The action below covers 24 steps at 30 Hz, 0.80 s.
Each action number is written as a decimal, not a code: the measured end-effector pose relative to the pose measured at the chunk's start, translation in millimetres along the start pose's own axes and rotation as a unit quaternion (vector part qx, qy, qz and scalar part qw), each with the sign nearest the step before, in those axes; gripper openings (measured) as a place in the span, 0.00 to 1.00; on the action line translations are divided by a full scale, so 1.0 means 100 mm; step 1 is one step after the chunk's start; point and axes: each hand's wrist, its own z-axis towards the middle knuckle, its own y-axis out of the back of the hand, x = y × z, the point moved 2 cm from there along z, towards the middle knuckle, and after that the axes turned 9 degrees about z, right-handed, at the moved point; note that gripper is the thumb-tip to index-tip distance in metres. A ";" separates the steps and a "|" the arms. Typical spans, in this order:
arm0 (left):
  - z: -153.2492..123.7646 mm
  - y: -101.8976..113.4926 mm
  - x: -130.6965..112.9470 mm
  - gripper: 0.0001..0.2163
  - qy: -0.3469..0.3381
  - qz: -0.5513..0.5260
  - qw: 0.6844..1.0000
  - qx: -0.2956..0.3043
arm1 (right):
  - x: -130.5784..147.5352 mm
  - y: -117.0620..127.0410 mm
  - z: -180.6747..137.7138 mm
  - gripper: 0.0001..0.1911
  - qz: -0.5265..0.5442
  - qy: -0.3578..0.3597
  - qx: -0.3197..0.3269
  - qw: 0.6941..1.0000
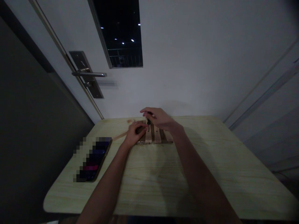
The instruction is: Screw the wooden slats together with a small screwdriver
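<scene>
A small slatted wooden piece [157,137] lies at the far middle of the pale wood table [177,180]. My left hand [134,133] is curled over its left end, pressing a wooden slat. My right hand [158,118] hovers just above the piece, fingers pinched round a small dark tool [148,122] whose tip points down at the slats. What the tool is I cannot make out. A loose thin wooden strip [120,135] lies on the table just left of my left hand.
A phone with a blurred screen [94,160] lies at the table's left side. Behind the table stand a white wall and a door with a metal lever handle [90,74]. A dark window [121,31] is above.
</scene>
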 end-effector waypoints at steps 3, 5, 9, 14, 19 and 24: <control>0.00 0.00 -0.01 0.07 0.005 -0.005 1.000 0.004 | -0.04 0.00 0.02 0.10 0.020 0.018 -0.016 1.000; 0.00 0.00 -0.01 0.07 0.009 -0.007 1.000 0.008 | -0.05 0.00 0.03 0.09 0.017 0.019 -0.020 0.999; -0.01 0.00 0.00 0.07 0.005 -0.005 1.000 0.003 | -0.04 -0.01 0.03 0.10 0.023 0.013 -0.003 1.000; 0.00 -0.01 0.02 0.07 -0.006 -0.006 1.000 -0.004 | -0.03 -0.04 0.00 0.17 0.067 0.002 0.015 0.998; 0.00 -0.02 0.03 0.07 -0.005 -0.004 1.000 -0.007 | -0.05 -0.01 -0.01 0.16 0.078 0.002 0.015 0.997; 0.00 -0.01 0.02 0.07 -0.005 0.002 1.000 -0.017 | -0.02 0.01 0.02 0.06 0.075 0.044 0.003 0.996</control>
